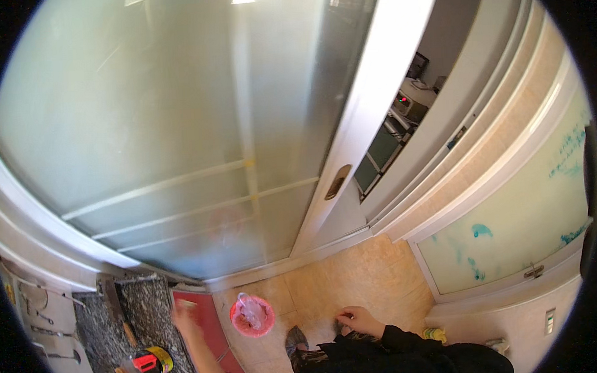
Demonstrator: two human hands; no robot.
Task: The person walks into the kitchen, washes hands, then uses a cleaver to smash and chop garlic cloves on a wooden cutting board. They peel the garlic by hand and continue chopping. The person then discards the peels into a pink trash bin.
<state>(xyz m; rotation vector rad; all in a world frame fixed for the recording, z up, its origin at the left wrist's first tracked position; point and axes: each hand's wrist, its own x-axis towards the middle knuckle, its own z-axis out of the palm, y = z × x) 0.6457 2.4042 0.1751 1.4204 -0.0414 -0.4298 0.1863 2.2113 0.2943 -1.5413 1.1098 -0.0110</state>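
Note:
My left hand [183,319] is blurred, beside the edge of a dark speckled stone counter [147,310] and above a red cabinet front [209,318]. A small pale patch shows at its fingertips; I cannot tell whether it is held. My right hand [361,321] hovers over the tiled floor in front of my body, its fingers loosely curled and nothing seen in them. Between the hands, on the floor, stands a pink bin [252,315] with a clear plastic liner or bag in it. On the counter lie a cleaver [114,304] with a wooden handle and a bottle [146,363] with a red handle.
A frosted glass sliding door [177,116] with a white frame [365,110] stands partly open ahead. To the right is a pale cabinet door [507,238] with blue-green marks. Utensils [54,333] hang at far left. A yellow object [434,334] sits at right.

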